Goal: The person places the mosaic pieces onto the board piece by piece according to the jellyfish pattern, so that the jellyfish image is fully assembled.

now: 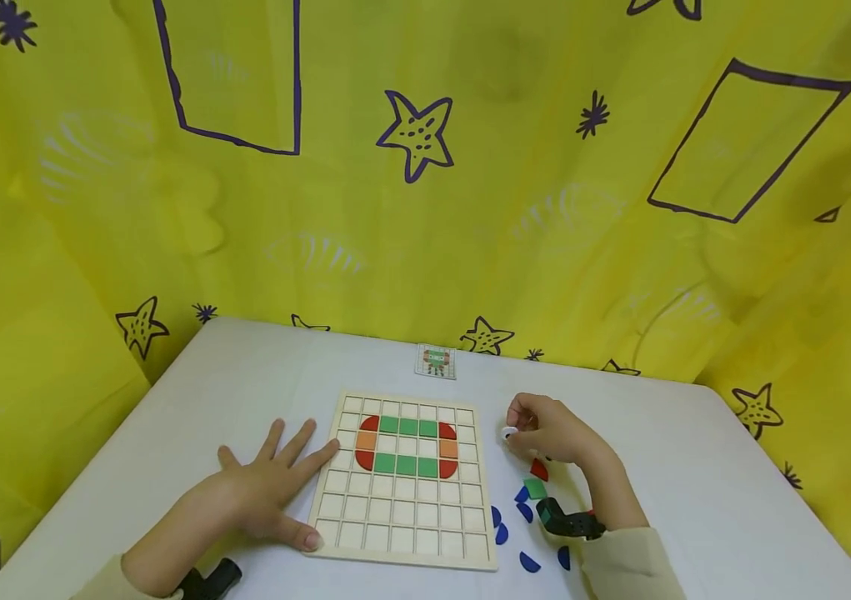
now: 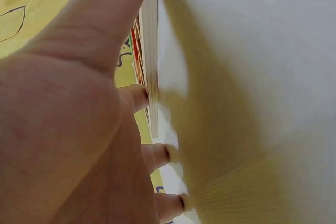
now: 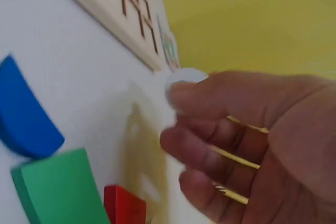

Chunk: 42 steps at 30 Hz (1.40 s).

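Note:
A wooden grid board [image 1: 365, 533] lies on the table with red, orange and green pieces set in a ring in its upper squares. My left hand [image 1: 267, 487] is spread beside it, thumb and index finger touching its left edge. To the right of the board, my right hand [image 1: 553, 429] pinches a small white round disc [image 1: 509, 432] between thumb and fingers. In the right wrist view the thumb partly covers the disc [image 3: 190, 74]. Below that hand lie a red piece [image 1: 539, 470] and a green square [image 1: 535, 488].
Several blue half-circle pieces [image 1: 529, 562] are scattered on the white table [image 1: 267, 367], right of the board. A small picture card [image 1: 436, 362] rests behind the board. Yellow patterned cloth [image 1: 335, 217] hangs around the table's back and sides.

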Motion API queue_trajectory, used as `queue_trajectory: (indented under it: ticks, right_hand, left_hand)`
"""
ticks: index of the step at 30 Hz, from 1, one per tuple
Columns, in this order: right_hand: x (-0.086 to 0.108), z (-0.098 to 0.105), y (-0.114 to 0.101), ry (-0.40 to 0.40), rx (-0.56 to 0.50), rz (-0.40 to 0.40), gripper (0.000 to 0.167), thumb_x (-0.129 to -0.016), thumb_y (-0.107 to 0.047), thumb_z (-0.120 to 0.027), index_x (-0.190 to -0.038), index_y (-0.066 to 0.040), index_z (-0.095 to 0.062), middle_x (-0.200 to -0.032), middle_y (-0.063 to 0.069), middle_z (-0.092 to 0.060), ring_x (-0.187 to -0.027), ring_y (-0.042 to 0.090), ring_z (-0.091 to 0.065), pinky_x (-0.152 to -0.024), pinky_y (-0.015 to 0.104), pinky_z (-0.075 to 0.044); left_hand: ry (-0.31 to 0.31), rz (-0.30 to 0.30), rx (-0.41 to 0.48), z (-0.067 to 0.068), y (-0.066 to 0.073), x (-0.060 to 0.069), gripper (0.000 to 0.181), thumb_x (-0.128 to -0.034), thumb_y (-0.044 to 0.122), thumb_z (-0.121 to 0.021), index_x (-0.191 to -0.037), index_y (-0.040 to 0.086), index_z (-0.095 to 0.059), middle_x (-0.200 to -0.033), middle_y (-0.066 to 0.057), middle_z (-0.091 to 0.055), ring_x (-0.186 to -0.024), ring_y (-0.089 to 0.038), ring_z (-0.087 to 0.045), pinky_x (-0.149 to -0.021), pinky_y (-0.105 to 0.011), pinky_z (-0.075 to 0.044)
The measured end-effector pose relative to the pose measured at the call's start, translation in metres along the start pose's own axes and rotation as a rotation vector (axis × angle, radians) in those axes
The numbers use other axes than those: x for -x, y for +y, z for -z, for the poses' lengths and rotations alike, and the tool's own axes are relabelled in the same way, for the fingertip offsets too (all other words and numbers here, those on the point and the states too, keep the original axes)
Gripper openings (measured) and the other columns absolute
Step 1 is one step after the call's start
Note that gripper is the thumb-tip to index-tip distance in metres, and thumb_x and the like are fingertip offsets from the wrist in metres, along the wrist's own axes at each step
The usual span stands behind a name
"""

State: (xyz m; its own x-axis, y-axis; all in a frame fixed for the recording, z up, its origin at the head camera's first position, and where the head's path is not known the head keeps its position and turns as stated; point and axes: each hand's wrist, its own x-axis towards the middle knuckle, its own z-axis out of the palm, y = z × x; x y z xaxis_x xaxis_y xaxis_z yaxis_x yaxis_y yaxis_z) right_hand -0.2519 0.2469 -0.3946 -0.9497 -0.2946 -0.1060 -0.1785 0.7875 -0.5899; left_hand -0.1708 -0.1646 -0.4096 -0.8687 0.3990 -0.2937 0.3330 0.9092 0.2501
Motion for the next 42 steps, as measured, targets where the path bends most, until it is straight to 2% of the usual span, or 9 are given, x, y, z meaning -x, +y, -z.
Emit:
queue_trajectory:
  ticks: [4,8,17,26,33,36,42]
  right_hand:
    - [-0.001,-0.005,-0.005,0.007,-0.11,0.081,0.011,-0.089,-0.005,-0.068,-0.099,-0.009,-0.066,-0.093,0.005,-0.061,-0.084,0.022,-0.057,-0.068,0.031,-0.052]
    - [0.0,-0.008,-0.012,-0.026,-0.196,0.122,0.016,-0.09,-0.001,-0.063,-0.104,-0.005,-0.07,-0.102,0.009,-0.064,-0.087,0.024,-0.062,-0.074,0.032,-0.056]
    - [-0.003,-0.017,-0.031,-0.077,-0.254,0.181,0.019,-0.091,0.0,-0.061,-0.108,-0.003,-0.07,-0.106,0.011,-0.066,-0.087,0.025,-0.061,-0.075,0.033,-0.058]
    - [-0.007,-0.034,-0.06,-0.093,-0.251,0.236,0.017,-0.09,-0.002,-0.063,-0.105,-0.006,-0.072,-0.102,0.009,-0.065,-0.085,0.024,-0.064,-0.076,0.034,-0.054]
    - [-0.013,-0.044,-0.084,-0.099,-0.171,0.294,0.016,-0.09,-0.003,-0.065,-0.104,-0.008,-0.072,-0.098,0.005,-0.067,-0.087,0.02,-0.062,-0.076,0.033,-0.053]
    - [-0.016,-0.047,-0.092,-0.097,-0.158,0.319,0.016,-0.09,-0.002,-0.064,-0.104,-0.005,-0.072,-0.097,0.005,-0.068,-0.085,0.02,-0.062,-0.074,0.032,-0.054]
    - [-0.025,-0.059,-0.107,-0.09,-0.166,0.288,0.016,-0.089,-0.003,-0.066,-0.103,-0.007,-0.073,-0.095,0.001,-0.069,-0.083,0.017,-0.063,-0.072,0.031,-0.054]
  left_hand:
    - [-0.009,0.001,0.002,-0.002,-0.002,0.001,0.117,-0.0637,0.075,-0.074,-0.159,0.03,-0.023,-0.167,-0.016,-0.009,-0.147,-0.057,-0.002,-0.081,-0.094,-0.004]
    - [-0.009,-0.009,-0.003,-0.003,-0.002,0.002,0.116,-0.0646,0.076,-0.072,-0.159,0.03,-0.023,-0.167,-0.016,-0.009,-0.147,-0.057,-0.002,-0.081,-0.094,-0.006]
    - [0.008,-0.019,-0.024,-0.004,0.001,0.003,0.115,-0.0667,0.077,-0.069,-0.16,0.029,-0.022,-0.167,-0.016,-0.008,-0.147,-0.056,-0.004,-0.081,-0.094,-0.008]
    - [-0.002,0.002,-0.031,-0.001,0.002,0.002,0.114,-0.067,0.076,-0.071,-0.16,0.03,-0.022,-0.167,-0.015,-0.008,-0.148,-0.056,-0.002,-0.083,-0.094,-0.008]
    - [-0.021,0.0,-0.04,0.002,0.006,-0.003,0.113,-0.0679,0.075,-0.071,-0.159,0.033,-0.021,-0.168,-0.014,-0.006,-0.149,-0.054,0.0,-0.084,-0.093,-0.007]
    - [-0.03,0.006,-0.034,0.002,0.006,-0.002,0.113,-0.0681,0.074,-0.072,-0.159,0.032,-0.021,-0.168,-0.014,-0.007,-0.149,-0.054,0.0,-0.084,-0.093,-0.006]
    - [-0.027,0.019,-0.024,-0.001,0.004,0.001,0.113,-0.0672,0.075,-0.072,-0.159,0.032,-0.022,-0.168,-0.015,-0.007,-0.148,-0.055,0.0,-0.084,-0.093,-0.006]
